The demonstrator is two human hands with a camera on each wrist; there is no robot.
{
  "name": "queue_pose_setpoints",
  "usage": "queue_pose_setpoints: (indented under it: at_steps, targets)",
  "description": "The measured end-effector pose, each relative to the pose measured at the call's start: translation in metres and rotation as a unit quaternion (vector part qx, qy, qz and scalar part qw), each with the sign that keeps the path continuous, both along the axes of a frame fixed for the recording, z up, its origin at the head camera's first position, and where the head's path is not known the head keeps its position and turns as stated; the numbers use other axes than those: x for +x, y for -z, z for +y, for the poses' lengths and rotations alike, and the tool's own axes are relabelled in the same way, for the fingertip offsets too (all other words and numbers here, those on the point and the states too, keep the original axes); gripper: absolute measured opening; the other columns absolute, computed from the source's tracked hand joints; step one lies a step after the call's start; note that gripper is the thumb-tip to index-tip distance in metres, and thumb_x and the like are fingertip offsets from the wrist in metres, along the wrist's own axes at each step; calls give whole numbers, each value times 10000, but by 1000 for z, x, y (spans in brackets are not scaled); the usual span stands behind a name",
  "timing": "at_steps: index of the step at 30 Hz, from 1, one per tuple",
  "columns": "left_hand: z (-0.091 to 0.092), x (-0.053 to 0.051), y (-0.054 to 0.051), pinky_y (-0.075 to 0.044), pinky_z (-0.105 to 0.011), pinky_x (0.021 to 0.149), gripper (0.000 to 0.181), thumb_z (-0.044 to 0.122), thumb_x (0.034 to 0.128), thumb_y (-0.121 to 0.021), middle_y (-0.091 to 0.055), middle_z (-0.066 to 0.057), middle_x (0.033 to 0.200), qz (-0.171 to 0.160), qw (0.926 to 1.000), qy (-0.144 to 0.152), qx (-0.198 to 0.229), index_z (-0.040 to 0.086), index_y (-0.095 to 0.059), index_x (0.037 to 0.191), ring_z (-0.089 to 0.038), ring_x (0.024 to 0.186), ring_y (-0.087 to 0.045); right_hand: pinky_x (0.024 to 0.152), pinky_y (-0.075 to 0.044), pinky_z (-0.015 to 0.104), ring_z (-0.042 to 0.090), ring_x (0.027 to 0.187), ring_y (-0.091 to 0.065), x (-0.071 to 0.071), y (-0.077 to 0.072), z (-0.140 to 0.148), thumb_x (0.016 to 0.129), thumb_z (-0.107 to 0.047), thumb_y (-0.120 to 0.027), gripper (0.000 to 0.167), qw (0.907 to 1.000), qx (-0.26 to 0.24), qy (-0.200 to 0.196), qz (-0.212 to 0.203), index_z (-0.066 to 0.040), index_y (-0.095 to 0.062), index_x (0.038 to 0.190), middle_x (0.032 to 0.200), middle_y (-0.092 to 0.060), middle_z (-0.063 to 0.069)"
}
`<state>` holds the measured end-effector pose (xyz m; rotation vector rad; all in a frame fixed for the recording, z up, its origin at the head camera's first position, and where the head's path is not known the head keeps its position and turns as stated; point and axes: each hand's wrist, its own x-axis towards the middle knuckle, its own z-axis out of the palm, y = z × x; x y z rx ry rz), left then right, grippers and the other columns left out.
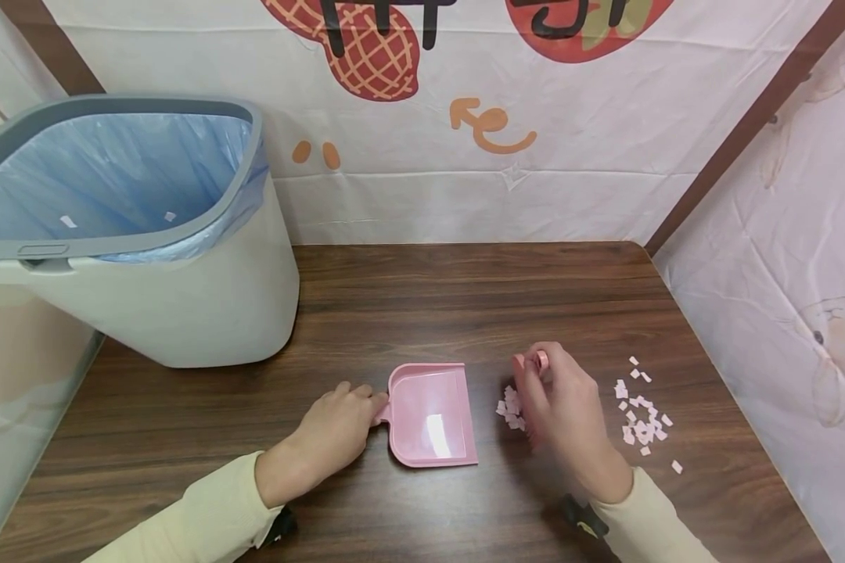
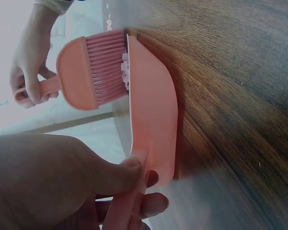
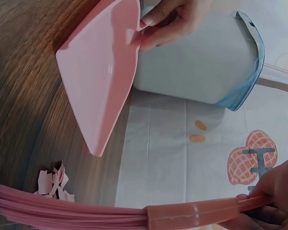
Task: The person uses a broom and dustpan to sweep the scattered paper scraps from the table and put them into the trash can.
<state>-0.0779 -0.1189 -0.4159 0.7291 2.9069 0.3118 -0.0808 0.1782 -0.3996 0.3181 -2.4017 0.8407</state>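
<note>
A pink dustpan [image 1: 429, 414] lies on the dark wooden table, its wide edge facing right. My left hand [image 1: 341, 426] grips its handle; in the left wrist view the thumb and fingers of that hand [image 2: 110, 187] wrap the handle. My right hand [image 1: 570, 407] holds a pink brush [image 3: 192, 214] by its handle, bristles down at the table. A small heap of pale pink paper bits [image 1: 511, 408] sits between the brush and the dustpan, just left of the bristles. More scattered paper bits [image 1: 644, 426] lie to the right of my right hand.
At the left stands a pale grey bin [image 1: 204, 301] with a blue liner [image 1: 141, 172]; two bits of paper show on the liner. A printed cloth [image 1: 408, 203] hangs behind the table, and another [image 1: 789, 258] hangs along the right side.
</note>
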Motion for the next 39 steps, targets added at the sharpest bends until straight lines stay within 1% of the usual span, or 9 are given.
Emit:
queue_pose_setpoints:
  at_steps: [8, 16, 19, 24, 27, 30, 33, 39]
  targets:
    - [0, 0, -1, -569, -534, 749, 219, -52, 906, -656, -692, -138, 959, 3, 10000, 2, -5, 42, -725, 1091, -379, 861, -639, 541, -518, 364, 137, 635, -596, -3, 3, -15, 892, 36, -680, 128, 9992, -20, -335, 200, -56, -614, 951, 751, -634, 45]
    - [1, -1, -1, -565, -535, 736, 210, -59, 896, -659, -695, -138, 959, 24, 10000, 37, 21, 47, -723, 1066, -377, 842, -631, 524, -529, 317, 112, 627, -577, -4, 3, -29, 876, 28, -716, 151, 9976, -66, -654, 218, -44, -612, 958, 780, -620, 23]
    - [1, -1, 0, -566, -541, 745, 206, -53, 906, -653, -698, -139, 972, -20, 10000, 20, 19, 48, -724, 1072, -380, 857, -635, 542, -555, 316, 126, 649, -606, -3, 3, -32, 891, 12, -715, 133, 9971, -123, -736, 161, -38, -612, 959, 796, -629, 30]
    - [1, -1, -1, -566, -540, 747, 202, -47, 917, -646, -701, -140, 972, -44, 10000, 14, 20, 48, -727, 1075, -378, 857, -637, 564, -582, 330, 150, 687, -640, -4, 2, -39, 878, 35, -734, 167, 9963, -229, -820, 146, -33, -599, 948, 803, -630, 42]
    - [1, -1, -1, -564, -532, 726, 184, -43, 913, -654, -699, -138, 950, 56, 10000, 43, 42, 50, -727, 1053, -371, 829, -631, 550, -563, 317, 126, 669, -602, -5, 2, -44, 856, 49, -750, 199, 9962, -271, -800, 221, -44, -591, 930, 776, -597, 23]
    - [1, -1, -1, -562, -527, 706, 165, -38, 907, -662, -696, -132, 924, 177, 9998, 78, 70, 52, -729, 1028, -366, 806, -629, 550, -541, 291, 106, 666, -569, -5, 2, -48, 865, 24, -752, 188, 9959, -294, -811, 275, -54, -590, 919, 766, -575, 4]
    - [1, -1, 0, -558, -523, 682, 146, -29, 903, -671, -691, -127, 901, 257, 9996, 105, 86, 54, -729, 1007, -360, 781, -623, 558, -540, 263, 96, 677, -567, -4, 3, -51, 870, 19, -749, 178, 9956, -317, -835, 271, -54, -594, 921, 771, -571, -7]
    - [2, -1, 0, -564, -523, 697, 151, -20, 919, -664, -697, -128, 924, 146, 9999, 46, 24, 56, -733, 1030, -355, 801, -629, 585, -575, 261, 128, 707, -615, -2, 1, -54, 860, 59, -734, 189, 9944, -373, -980, 151, -32, -600, 956, 809, -599, 22]
